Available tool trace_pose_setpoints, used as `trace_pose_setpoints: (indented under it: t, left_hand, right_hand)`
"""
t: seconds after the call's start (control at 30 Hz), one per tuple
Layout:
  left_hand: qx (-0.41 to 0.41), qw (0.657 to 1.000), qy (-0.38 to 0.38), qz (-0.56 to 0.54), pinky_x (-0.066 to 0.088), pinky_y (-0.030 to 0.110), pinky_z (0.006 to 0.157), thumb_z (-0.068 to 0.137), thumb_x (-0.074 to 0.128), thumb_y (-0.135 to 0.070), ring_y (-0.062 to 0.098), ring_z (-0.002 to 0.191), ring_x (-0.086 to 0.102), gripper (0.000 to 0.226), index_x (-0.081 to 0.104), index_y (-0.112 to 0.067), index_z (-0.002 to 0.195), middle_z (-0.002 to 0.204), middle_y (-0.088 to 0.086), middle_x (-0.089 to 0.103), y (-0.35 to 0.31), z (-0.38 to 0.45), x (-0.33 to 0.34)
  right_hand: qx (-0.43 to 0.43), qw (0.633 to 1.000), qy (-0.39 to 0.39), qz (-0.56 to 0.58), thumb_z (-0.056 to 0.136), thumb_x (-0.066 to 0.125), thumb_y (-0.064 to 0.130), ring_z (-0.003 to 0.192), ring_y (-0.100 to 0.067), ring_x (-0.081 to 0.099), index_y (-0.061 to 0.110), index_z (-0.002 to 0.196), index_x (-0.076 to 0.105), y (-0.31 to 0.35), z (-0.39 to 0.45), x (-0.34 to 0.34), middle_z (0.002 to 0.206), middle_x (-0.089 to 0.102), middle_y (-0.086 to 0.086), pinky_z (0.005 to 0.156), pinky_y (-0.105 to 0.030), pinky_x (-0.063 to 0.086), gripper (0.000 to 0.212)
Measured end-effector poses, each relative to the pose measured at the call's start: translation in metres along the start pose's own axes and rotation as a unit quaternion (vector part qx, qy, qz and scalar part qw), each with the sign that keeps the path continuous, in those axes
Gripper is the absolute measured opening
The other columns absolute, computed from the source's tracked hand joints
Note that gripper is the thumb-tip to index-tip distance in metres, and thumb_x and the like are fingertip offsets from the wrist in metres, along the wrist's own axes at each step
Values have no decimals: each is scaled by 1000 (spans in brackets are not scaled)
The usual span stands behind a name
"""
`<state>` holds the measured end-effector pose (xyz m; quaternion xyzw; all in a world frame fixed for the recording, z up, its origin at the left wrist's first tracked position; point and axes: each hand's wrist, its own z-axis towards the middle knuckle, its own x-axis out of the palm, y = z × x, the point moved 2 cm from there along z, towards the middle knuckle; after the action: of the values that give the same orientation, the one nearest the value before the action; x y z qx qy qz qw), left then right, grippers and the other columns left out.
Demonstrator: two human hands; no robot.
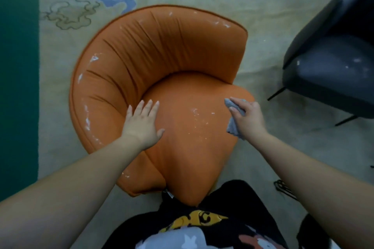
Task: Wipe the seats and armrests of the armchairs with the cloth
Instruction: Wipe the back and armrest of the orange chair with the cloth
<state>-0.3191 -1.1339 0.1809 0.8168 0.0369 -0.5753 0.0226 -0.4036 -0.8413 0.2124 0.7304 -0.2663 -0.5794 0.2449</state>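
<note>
Left hand (141,122) flat, fingers straight, on orange armchair (162,50) seat; right hand (248,118) grip bunches grey cloth (232,124), mostly hidden beneath it.

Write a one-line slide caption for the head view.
Left hand flat on the orange armchair seat, right hand holding a grey cloth beside white specks; a dark chair stands nearby.

An orange armchair (162,62) with white flecks on its seat and curved armrest stood on the rug. A crumpled grey cloth (232,123) lay at the seat's right edge.
</note>
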Motion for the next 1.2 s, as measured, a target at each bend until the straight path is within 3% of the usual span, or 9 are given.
trace_pose_setpoints:
  t: [0.3, 0.5, 0.6, 0.67, 0.8, 0.93, 1.03, 1.13, 1.2]
  left_hand:
    - [-106, 993, 25, -51, 1, 50, 118, 88, 39, -65, 22, 149, -4, 90, -8, -25, 153, 163, 0, -1, -28, 33, 27]
    - [-220, 968, 70, -102, 2, 50, 118, 83, 51, -67, 23, 149, -7, 101, -11, -27, 152, 163, -1, -5, -75, 47, 62]
    - [-264, 951, 82, -136, 2, 51, 119, 80, 56, -69, 24, 148, -10, 107, -14, -30, 151, 162, -2, -8, -98, 55, 86]
    - [-304, 933, 90, -168, 2, 50, 119, 77, 59, -70, 24, 148, -10, 111, -14, -32, 151, 162, -3, -8, -108, 58, 106]
    - [-400, 876, 82, -256, 4, 46, 119, 69, 67, -70, 21, 148, -7, 118, -12, -36, 151, 162, -8, -7, -115, 62, 157]
    - [-385, 876, 100, -273, 5, 46, 118, 65, 70, -71, 22, 148, -11, 125, -16, -38, 149, 160, -11, -16, -118, 74, 208]
    - [-352, 892, 94, -269, 5, 46, 118, 62, 71, -72, 23, 147, -13, 127, -17, -39, 149, 159, -13, -20, -120, 93, 238]
    - [-310, 909, 85, -265, 2, 45, 117, 61, 71, -71, 22, 147, -15, 127, -18, -42, 147, 157, -16, -22, -123, 108, 263]
    - [-299, 915, 72, -262, 2, 46, 116, 60, 71, -72, 21, 146, -17, 127, -18, -44, 147, 155, -19, -25, -125, 115, 277]
  right_hand:
    - [-64, 990, 121, -39, 93, 59, 23, 106, -17, 53, 25, 126, 61, -13, 98, 23, 122, 51, -11, 90, -17, 34, 33]
    - [-141, 958, 243, -61, 93, 60, 20, 109, -15, 56, 21, 126, 61, -26, 163, 39, 124, 55, -9, 100, -27, 41, 33]
    - [-181, 940, 279, -77, 94, 59, 22, 90, 14, 49, 27, 127, 60, -39, 184, 55, 115, 49, -5, 81, -1, 33, 34]
    - [-193, 931, 300, -76, 94, 59, 22, 85, 20, 44, 28, 127, 60, -54, 195, 72, 109, 44, -2, 74, 7, 29, 34]
    - [-194, 932, 300, -63, 93, 60, 22, 86, 22, 43, 30, 127, 59, -91, 211, 116, 101, 42, 5, 72, 9, 28, 35]
    - [-181, 945, 268, -57, 93, 59, 23, 87, 25, 42, 31, 127, 59, -135, 231, 160, 103, 41, 5, 72, 11, 28, 34]
    - [-200, 951, 229, -55, 94, 57, 24, 97, 13, 47, 31, 128, 58, -161, 252, 190, 106, 41, 6, 81, 4, 32, 35]
    - [-240, 937, 239, -85, 94, 57, 22, 107, -19, 48, 31, 127, 59, -176, 261, 222, 108, 44, 3, 98, -27, 41, 34]
    - [-300, 919, 222, -127, 94, 57, 19, 107, -28, 46, 29, 126, 61, -179, 262, 241, 110, 47, -4, 97, -39, 40, 33]
